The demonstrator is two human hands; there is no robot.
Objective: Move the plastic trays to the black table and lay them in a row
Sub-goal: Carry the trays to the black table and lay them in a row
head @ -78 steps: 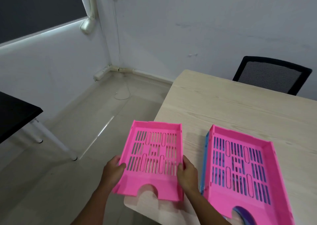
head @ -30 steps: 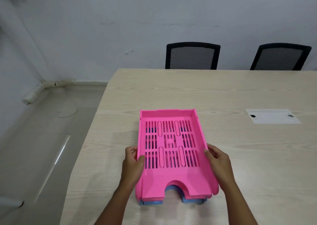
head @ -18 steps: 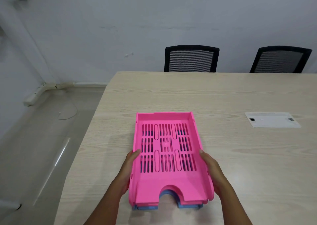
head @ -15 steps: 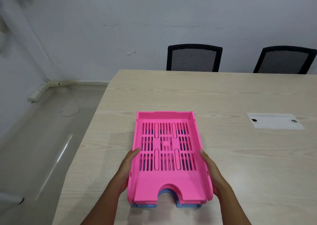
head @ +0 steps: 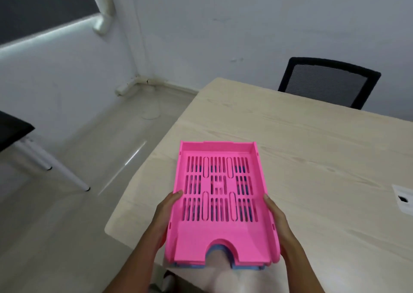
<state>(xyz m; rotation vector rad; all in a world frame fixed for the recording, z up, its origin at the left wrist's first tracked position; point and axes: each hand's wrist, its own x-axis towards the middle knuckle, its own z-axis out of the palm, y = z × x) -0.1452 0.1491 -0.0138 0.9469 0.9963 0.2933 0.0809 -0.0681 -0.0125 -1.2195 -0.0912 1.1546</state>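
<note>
Head view: your left hand [head: 166, 214] and right hand [head: 276, 218] clasp the tray stack [head: 220, 203]; black table [head: 13, 128] lies far left.

Two bare forearms, no sleeves — ringless fingers [head: 178, 193]

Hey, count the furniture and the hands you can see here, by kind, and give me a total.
Tables: 2, the wooden table and the black table.
Chairs: 1, the black chair.
Hands: 2, the left hand and the right hand.
Total: 5.
</note>
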